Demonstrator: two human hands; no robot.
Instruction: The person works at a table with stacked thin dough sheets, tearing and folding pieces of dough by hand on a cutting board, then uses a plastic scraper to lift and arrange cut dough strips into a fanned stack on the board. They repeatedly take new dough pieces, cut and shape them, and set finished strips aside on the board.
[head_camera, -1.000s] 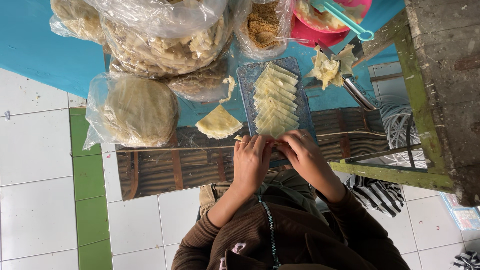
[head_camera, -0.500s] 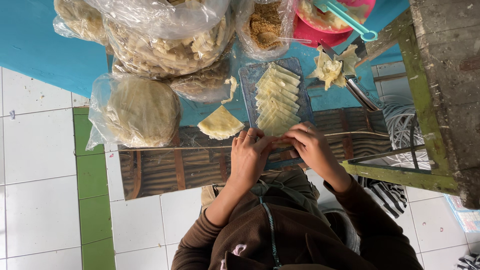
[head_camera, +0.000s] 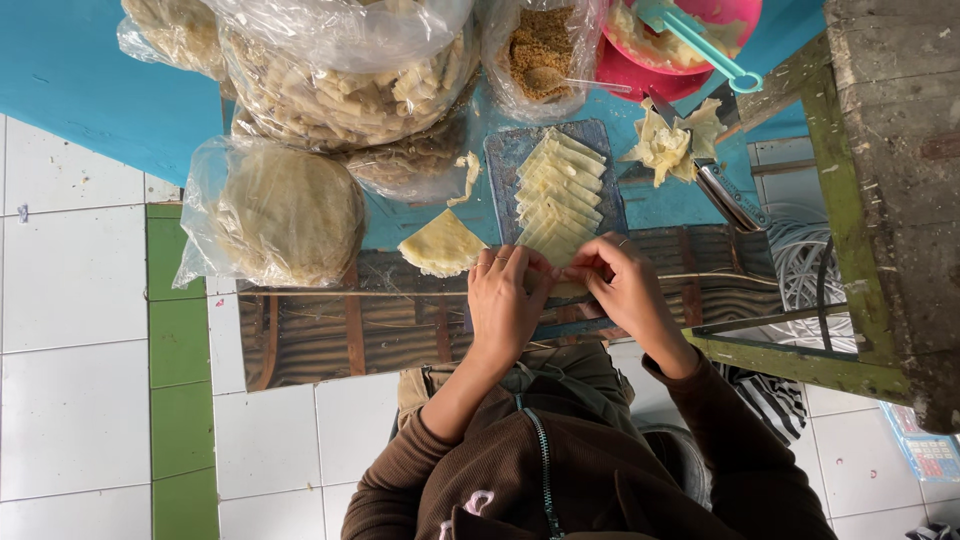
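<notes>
Both hands, left and right, are pinching what seems a pale wrapper at frame centre, below the stacked wrappers.

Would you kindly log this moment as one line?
left hand: on pastry sheet | right hand: on same sheet | folded pieces: rowed on tray
</notes>
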